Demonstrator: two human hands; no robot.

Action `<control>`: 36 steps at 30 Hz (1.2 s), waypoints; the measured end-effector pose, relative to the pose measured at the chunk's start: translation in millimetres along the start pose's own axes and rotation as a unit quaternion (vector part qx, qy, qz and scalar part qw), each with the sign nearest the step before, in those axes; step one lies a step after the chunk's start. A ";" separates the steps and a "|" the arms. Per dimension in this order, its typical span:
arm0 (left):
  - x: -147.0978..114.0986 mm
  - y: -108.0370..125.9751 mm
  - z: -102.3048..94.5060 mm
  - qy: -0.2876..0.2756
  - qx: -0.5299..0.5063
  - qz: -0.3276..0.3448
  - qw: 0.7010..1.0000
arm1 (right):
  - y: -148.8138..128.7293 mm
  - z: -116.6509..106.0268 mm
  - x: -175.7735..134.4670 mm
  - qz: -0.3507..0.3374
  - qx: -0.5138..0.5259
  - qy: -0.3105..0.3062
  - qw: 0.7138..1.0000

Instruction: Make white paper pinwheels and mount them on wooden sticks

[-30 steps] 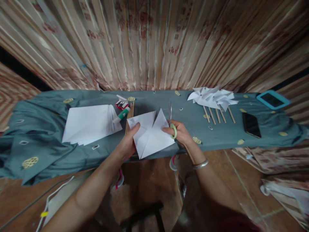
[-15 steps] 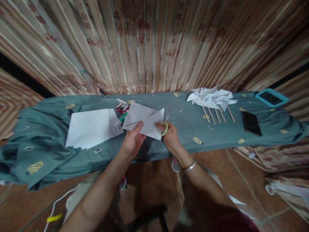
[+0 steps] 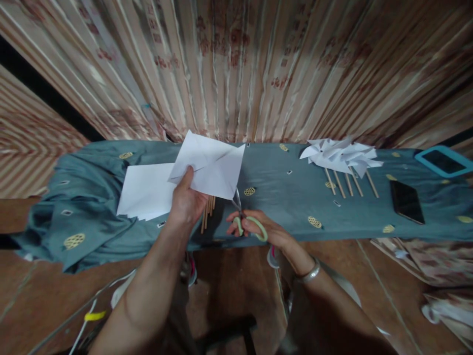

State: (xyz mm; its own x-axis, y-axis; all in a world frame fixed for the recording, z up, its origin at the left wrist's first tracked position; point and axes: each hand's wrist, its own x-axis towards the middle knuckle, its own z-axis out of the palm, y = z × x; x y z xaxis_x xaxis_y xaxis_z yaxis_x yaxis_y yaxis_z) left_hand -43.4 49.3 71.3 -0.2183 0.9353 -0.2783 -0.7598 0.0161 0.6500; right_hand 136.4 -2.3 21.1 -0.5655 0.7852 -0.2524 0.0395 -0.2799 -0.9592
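Clamped between the thumb and the fingers beneath, a white paper sheet [image 3: 216, 165] hangs from the left hand [image 3: 187, 202] above the table, left of its middle; the right hand [image 3: 254, 226] has its fingers in the pale green plastic loops of the scissors [image 3: 241, 214], whose metal blades reach the sheet's near right corner, though whether they bite into it I cannot tell. Around the right wrist sits a smooth silver bangle [image 3: 311, 272]. Slim, round wooden sticks [image 3: 206, 218] lie bundled by the table's near edge, their far ends hidden under the held sheet, which is four-sided and flat, with lines running from its corners toward the centre. Grey-green cloth [image 3: 284, 212] with yellow pineapples covers the table, rumpled at the left end. A black, glossy phone [image 3: 406, 201] rests toward the right end. Left of the hands, a fanned paper stack [image 3: 146, 192] lies flat. Along the far edge, right of the middle, overlap folded paper pinwheels [image 3: 342, 155], their sticks pointing nearer; a blue-framed tablet [image 3: 458, 172] occupies the far right corner. Behind hangs a pleated beige curtain [image 3: 225, 79] with reddish prints.
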 end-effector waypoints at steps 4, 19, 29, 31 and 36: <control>2.0 -1.4 -1.2 -0.013 -0.010 -0.003 1.000 | 4.0 -1.3 0.0 0.000 -0.010 -0.018 1.000; 0.3 -12.3 -5.3 -0.051 0.005 -0.012 0.999 | 3.6 -2.6 1.8 0.011 -0.017 -0.006 1.000; -2.4 -11.2 -1.4 -0.058 0.008 -0.009 0.998 | 2.1 -1.1 2.3 0.013 -0.027 -0.007 1.000; -3.1 -10.4 -1.0 -0.057 0.011 -0.012 0.998 | 0.9 -0.5 2.2 0.016 -0.036 -0.007 0.999; -3.8 -9.0 0.3 -0.042 0.005 -0.015 0.999 | -1.3 1.3 1.4 0.017 -0.042 0.003 0.999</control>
State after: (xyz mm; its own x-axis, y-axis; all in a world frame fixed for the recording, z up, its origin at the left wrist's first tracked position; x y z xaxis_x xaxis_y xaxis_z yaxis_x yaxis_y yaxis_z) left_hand -35.6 45.7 66.8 -0.1434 0.9607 -0.2376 -0.7592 0.0473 0.6491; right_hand 134.6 -1.5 22.2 -0.5581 0.7789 -0.2860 0.1282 -0.2597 -0.9572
